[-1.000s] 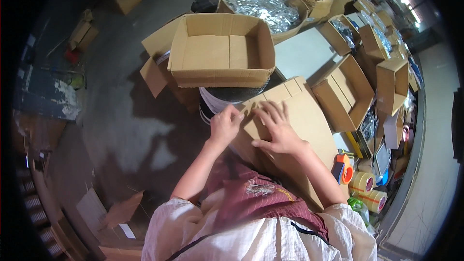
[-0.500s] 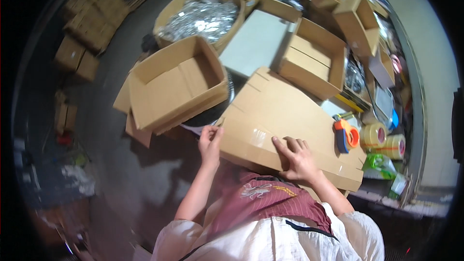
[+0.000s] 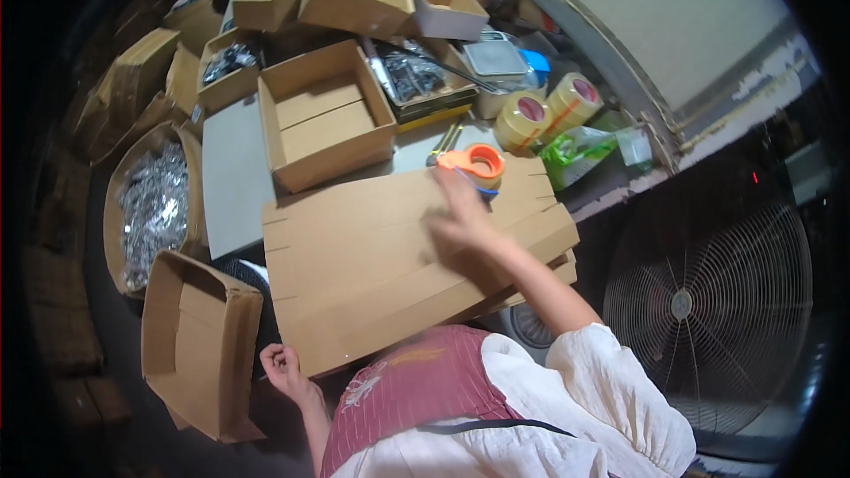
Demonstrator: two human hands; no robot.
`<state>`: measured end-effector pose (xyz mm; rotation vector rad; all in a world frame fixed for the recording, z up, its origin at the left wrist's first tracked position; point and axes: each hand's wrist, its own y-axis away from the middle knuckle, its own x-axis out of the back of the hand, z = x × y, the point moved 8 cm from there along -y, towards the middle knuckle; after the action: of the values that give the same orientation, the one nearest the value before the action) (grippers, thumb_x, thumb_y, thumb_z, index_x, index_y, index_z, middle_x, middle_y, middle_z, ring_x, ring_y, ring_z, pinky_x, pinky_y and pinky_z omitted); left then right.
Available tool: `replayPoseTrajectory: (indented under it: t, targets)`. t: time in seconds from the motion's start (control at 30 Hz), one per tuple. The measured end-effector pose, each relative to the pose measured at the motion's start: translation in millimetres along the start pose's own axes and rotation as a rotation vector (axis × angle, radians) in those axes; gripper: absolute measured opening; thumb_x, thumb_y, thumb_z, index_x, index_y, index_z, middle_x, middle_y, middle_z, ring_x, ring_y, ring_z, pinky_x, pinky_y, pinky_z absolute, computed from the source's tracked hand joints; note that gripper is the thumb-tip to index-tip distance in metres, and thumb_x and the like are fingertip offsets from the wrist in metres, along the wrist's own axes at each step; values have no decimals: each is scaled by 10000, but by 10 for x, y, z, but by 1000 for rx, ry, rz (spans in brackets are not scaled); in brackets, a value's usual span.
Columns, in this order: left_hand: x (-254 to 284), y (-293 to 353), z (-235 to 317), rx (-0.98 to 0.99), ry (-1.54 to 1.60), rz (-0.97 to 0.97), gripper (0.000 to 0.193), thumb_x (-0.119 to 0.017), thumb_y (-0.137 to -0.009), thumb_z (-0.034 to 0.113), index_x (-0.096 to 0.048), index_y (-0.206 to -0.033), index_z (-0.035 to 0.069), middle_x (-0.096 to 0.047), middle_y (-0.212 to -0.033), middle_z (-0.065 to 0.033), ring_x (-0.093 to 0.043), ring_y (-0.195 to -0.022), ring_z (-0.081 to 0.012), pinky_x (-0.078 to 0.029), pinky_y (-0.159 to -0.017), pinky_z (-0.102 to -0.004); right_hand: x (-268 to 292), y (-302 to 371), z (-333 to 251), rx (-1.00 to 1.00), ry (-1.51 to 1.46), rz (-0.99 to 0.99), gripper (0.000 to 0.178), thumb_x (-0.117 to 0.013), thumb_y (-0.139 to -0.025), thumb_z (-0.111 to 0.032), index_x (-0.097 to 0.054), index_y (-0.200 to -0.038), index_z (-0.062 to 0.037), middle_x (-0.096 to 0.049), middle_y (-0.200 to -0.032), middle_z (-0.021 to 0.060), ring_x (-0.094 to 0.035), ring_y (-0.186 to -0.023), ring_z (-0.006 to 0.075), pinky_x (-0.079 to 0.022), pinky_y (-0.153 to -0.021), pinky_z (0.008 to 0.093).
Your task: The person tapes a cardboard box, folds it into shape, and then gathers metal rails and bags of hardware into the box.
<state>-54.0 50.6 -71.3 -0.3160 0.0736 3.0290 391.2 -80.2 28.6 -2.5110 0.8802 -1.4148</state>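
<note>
A flat, folded cardboard box lies in front of me, with slits along its short ends. My left hand is at its near left corner, fingers curled closed; whether they pinch the cardboard edge or something small is hidden. Over the box's far right part reaches my right hand, smeared by motion. Its fingertips meet the handle of an orange and blue tape dispenser, which rests on the cardboard. I cannot make out whether they have closed round it.
An open box stands at the left, and another open box on the table behind. Farther left is a carton of shiny packets. Tape rolls and a green bag stand at the right. A large fan is beside me.
My view has swung to the right. My right hand has left the near edge of the flat cardboard and reached out to the tape dispenser. My left hand stays by the cardboard's left corner.
</note>
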Motion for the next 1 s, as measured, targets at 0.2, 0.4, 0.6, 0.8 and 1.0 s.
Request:
replayPoseTrajectory:
  t: [0.2, 0.4, 0.6, 0.8, 1.0]
  targets:
    - [-172, -76, 131, -143, -194, -83, 147, -655, -941, 23, -560, -1052, 37, -544, -932, 9, -518, -820, -69, -444, -762, -226, 121, -86, 1365, -280, 671, -107, 458, -800, -748, -293, -648, -1020, 43, -667, -1072, 233, -593, -1110, 402, -388, -1059, 522]
    - [30, 61, 350, -78, -365, -1, 127, -695, -931, 56, -600, -1014, 41, -608, -869, 6, -576, -784, -73, -495, -716, -245, 35, -317, -246, 44, -5, -199, 462, -858, -762, -418, -680, -880, -8, -669, -815, 162, -648, -834, 318, -493, -826, 451]
    - [151, 15, 401, 120, -289, -87, 158, -718, -952, 127, -647, -1055, 31, -739, -868, -48, -675, -813, -75, -528, -695, -234, -584, -167, -1687, -337, -682, -819, 363, -863, -813, -356, -723, -836, -22, -607, -668, -8, -547, -632, 62, -426, -557, 260]
    - [140, 84, 473, 507, 76, -271, 800, -429, -980, 741, -714, -1046, -3, -735, -1009, -113, -715, -978, -200, -575, -881, -323, -1341, -47, -2285, -416, -926, -1055, 352, -811, -823, -281, -739, -940, 44, -696, -783, 49, -593, -667, 87, -466, -628, 239]
    - [151, 42, 511, 471, 89, -283, 785, -397, -1002, 727, -732, -1049, 19, -718, -912, -63, -684, -876, -137, -558, -813, -279, -1685, 70, -2471, -351, -765, -1221, 343, -801, -873, -274, -745, -948, 56, -708, -787, 59, -601, -669, 86, -473, -628, 234]
